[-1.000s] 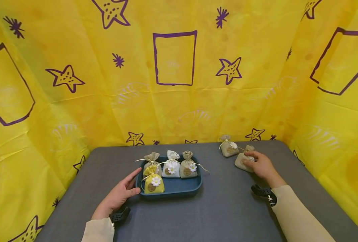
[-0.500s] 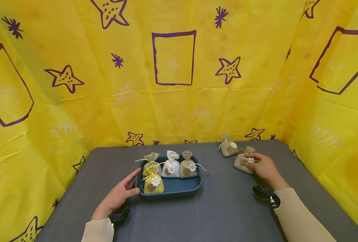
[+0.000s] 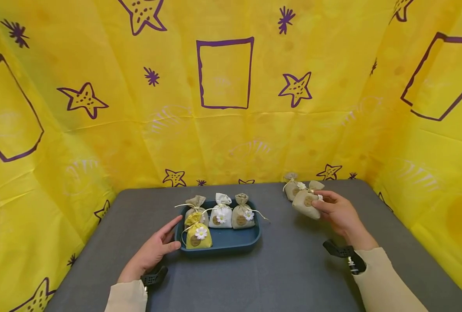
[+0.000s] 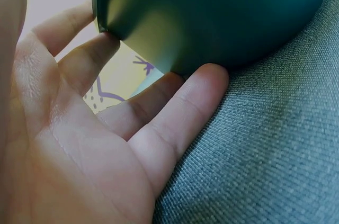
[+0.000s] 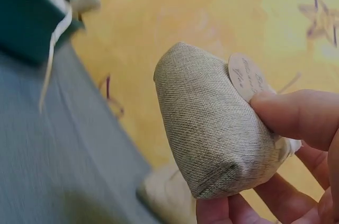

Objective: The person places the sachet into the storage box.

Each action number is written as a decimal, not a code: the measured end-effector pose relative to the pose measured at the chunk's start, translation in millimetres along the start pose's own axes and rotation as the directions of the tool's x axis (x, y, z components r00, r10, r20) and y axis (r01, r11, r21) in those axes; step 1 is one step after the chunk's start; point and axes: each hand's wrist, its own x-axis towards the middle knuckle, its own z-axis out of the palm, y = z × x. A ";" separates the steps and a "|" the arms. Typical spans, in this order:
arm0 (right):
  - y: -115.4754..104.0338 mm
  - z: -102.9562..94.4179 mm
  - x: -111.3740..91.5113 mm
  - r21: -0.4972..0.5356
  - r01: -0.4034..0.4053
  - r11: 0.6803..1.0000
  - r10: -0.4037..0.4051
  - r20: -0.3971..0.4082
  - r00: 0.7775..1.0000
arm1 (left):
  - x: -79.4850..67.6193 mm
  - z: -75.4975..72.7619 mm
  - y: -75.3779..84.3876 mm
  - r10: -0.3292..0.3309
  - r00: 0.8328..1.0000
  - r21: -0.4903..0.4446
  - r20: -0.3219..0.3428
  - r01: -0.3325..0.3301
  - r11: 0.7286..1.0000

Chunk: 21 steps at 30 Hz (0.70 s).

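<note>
My right hand (image 3: 338, 215) pinches a beige drawstring pouch (image 3: 306, 204) between thumb and fingers, raised above the table and tilted. In the right wrist view the pouch (image 5: 204, 123) shows a round brown label (image 5: 248, 77) beside my thumb; a white flower is partly hidden by the fingers. A second beige pouch (image 3: 291, 190) sits just behind it on the table. My left hand (image 3: 153, 252) rests its fairly straight fingers against the left end of a blue tray (image 3: 235, 249). In the left wrist view the fingertips touch the tray's outer wall (image 4: 222, 17).
Inside the tray stand a yellow pouch (image 3: 199, 236) at front left, with a beige pouch (image 3: 192, 212) behind it. A white pouch (image 3: 221, 214) and another beige pouch (image 3: 242, 212) stand along its back. Yellow patterned cloth (image 3: 223, 147) walls the grey table (image 3: 281, 268) at back and sides.
My right hand has lifted the beige pouch off the table and moved it slightly left, in front of the other beige pouch. The left hand and tray have stayed still.
</note>
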 end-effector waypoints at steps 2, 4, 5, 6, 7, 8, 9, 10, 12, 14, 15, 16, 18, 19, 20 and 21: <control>-6.4 10.3 -3.1 -0.024 0.025 0.999 -0.025 0.009 1.000 | 0.5 0.0 -0.3 0.010 1.000 0.000 0.008 -0.010 1.000; -12.2 21.5 -5.3 -0.044 0.052 0.998 -0.051 0.022 0.998 | 0.9 0.1 -0.5 0.016 1.000 -0.007 0.012 -0.015 1.000; -14.9 27.3 -6.5 -0.065 0.069 0.996 -0.067 0.029 0.997 | 0.9 0.0 -0.7 0.017 1.000 -0.010 0.011 -0.017 1.000; -17.7 33.6 -8.0 -0.096 0.086 0.992 -0.083 0.035 0.996 | 0.9 -0.2 -0.9 0.020 1.000 -0.014 0.015 -0.020 1.000; -20.7 40.6 -9.5 -0.129 0.103 0.986 -0.099 0.040 0.994 | 0.7 -0.3 -1.1 0.020 1.000 -0.018 0.013 -0.020 1.000; -23.6 47.8 -11.1 -0.168 0.124 0.978 -0.118 0.047 0.992 | 0.5 -0.6 -1.3 0.019 1.000 -0.026 0.017 -0.018 0.999; -26.3 55.1 -12.9 -0.217 0.144 0.965 -0.136 0.052 0.989 | 0.2 -0.7 -1.4 0.018 1.000 -0.030 0.016 -0.017 0.999; -28.5 62.4 -14.4 -0.262 0.164 0.951 -0.154 0.059 0.986 | 0.0 -0.9 -1.7 0.016 1.000 -0.035 0.019 -0.015 0.999; -32.7 77.0 -17.5 -0.350 0.197 0.916 -0.184 0.069 0.980 | -0.3 -0.9 -1.5 0.017 1.000 -0.039 0.023 -0.016 0.999; -35.7 90.6 -20.5 -0.405 0.219 0.888 -0.201 0.086 0.976 | 0.0 -0.8 -1.5 0.019 1.000 -0.044 0.025 -0.018 0.999; -36.7 96.8 -21.9 -0.428 0.225 0.875 -0.204 0.095 0.974 | 0.1 -0.7 -1.6 0.023 0.999 -0.037 0.024 -0.022 0.999; -37.8 103.0 -23.2 -0.442 0.234 0.866 -0.208 0.105 0.972 | 0.3 -0.8 -1.7 0.025 0.999 -0.036 0.026 -0.024 0.999; -40.0 114.5 -26.0 -0.452 0.247 0.857 -0.212 0.127 0.969 | 0.4 -1.0 -1.9 0.030 0.999 -0.033 0.028 -0.029 0.999; -40.7 119.8 -27.2 -0.453 0.254 0.855 -0.213 0.140 0.967 | 0.5 -1.0 -2.1 0.030 0.999 -0.032 0.026 -0.029 0.999; -41.1 125.0 -28.0 -0.453 0.260 0.852 -0.215 0.150 0.965 | 0.5 -1.1 -2.3 0.029 0.999 -0.031 0.027 -0.029 0.999; -41.2 129.9 -28.4 -0.451 0.265 0.852 -0.216 0.158 0.964 | 0.4 -1.0 -2.1 0.030 0.999 -0.030 0.026 -0.029 0.999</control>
